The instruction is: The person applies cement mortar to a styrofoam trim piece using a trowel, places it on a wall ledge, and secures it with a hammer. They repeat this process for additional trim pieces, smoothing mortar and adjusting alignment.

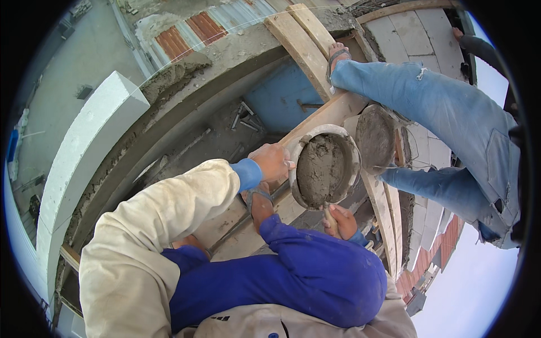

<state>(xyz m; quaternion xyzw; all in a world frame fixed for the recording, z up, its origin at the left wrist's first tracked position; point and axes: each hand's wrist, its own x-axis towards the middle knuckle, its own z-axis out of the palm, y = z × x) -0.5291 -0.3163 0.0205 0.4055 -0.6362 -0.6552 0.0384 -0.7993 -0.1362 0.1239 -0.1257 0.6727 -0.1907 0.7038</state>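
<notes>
A round bucket (329,129) of wet grey mortar (320,163) is in front of me, tilted toward me, its pale rim crusted. My left hand (273,161) grips the bucket's left rim, with the fingers partly hidden. On the near side, my right hand (341,223) is closed around the wooden handle of a trowel (330,219). The trowel's blade is sunk in the mortar and cannot be seen. Just beyond, to the right, stands a second container of mortar (376,138).
Wooden planks (304,50) bridge an opening with a deep space below. Another person in jeans (417,90) stands astride at the right, one sandalled foot on the planks. White blocks (84,152) line the curved wall edge at left; a block wall (414,34) rises at far right.
</notes>
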